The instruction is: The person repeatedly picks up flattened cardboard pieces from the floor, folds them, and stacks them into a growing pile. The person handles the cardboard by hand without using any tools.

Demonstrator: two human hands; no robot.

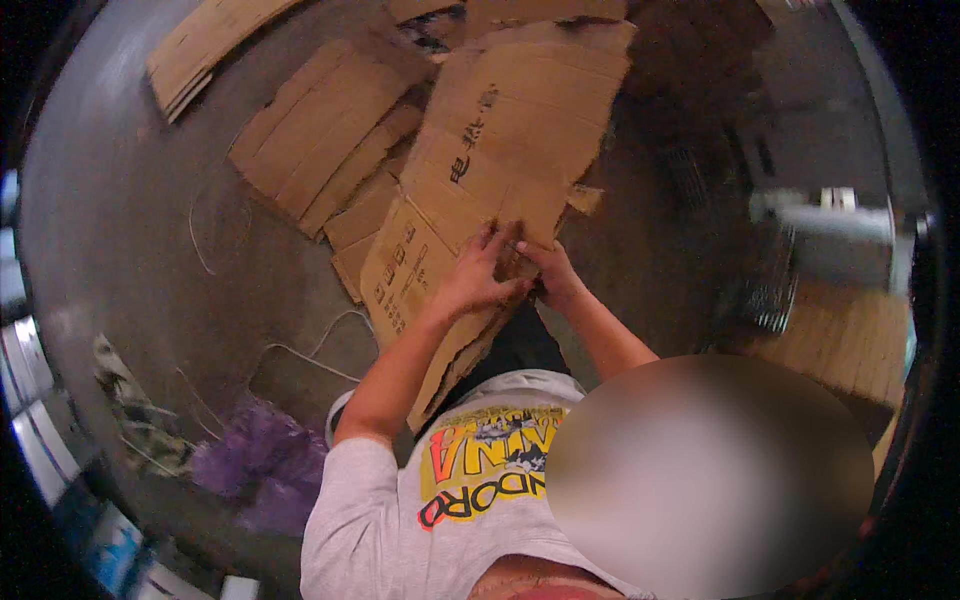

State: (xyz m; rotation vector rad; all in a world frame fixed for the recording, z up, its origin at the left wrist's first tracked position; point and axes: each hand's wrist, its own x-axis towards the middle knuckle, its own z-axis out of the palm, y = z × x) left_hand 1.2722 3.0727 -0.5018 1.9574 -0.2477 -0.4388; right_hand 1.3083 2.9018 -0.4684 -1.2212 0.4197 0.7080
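A long flattened cardboard box (530,110), brown with dark printed marks, stretches from beside my body to the far side. My left hand (483,278) lies over its near part, with the fingers bent onto the board and the thumb by its right edge. Close beside it, my right hand (556,274) pinches that same edge, its thumb on top and its other fingers mostly hidden below. Between the hands the board looks dark and uneven; whether it is torn or folded there I cannot tell.
More flattened cardboard (320,130) lies on the floor beneath and to the left, with a stack of sheets (205,60) at the far left. A purple plastic bag (265,460) and loose white cord (310,357) are at the near left. A wooden board (835,335) stands right.
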